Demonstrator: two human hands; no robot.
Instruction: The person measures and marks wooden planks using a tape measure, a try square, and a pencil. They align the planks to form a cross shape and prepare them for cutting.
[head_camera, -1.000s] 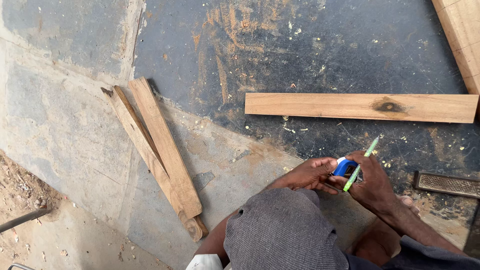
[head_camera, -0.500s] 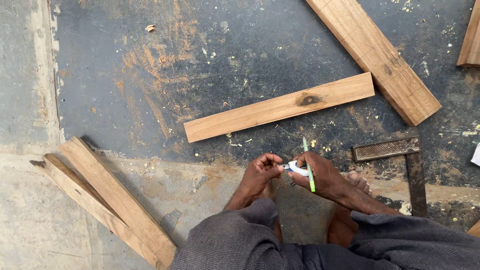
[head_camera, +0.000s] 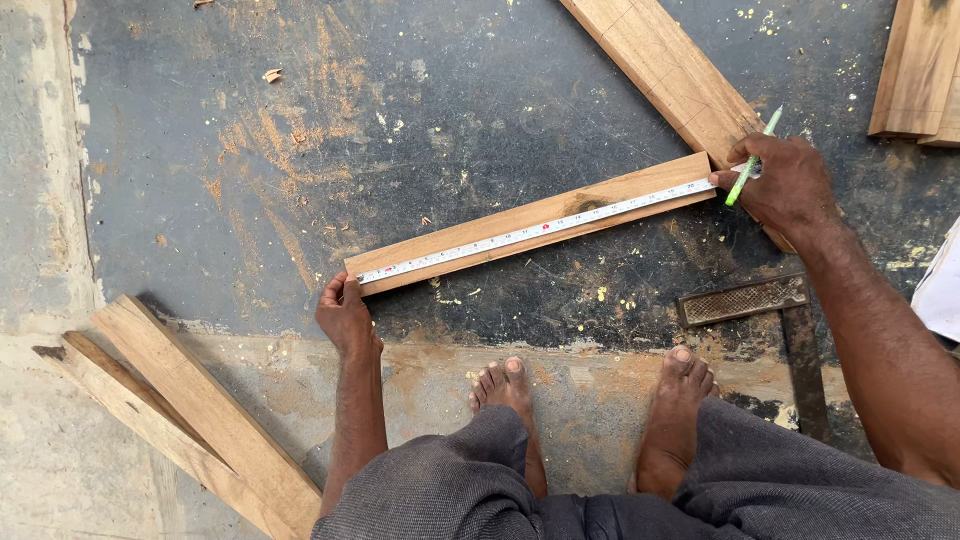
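now hands (head_camera: 343, 312) (head_camera: 785, 182) stretch tape measure (head_camera: 535, 231) along plank (head_camera: 480, 250).

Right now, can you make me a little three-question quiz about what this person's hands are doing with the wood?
1. True or false: the tape measure lies along the wooden plank.
2. Which hand holds the green pencil? A left, B right.
3. What does the left hand touch?

Key:
1. True.
2. B, the right hand.
3. The plank's near end, where the tape starts.
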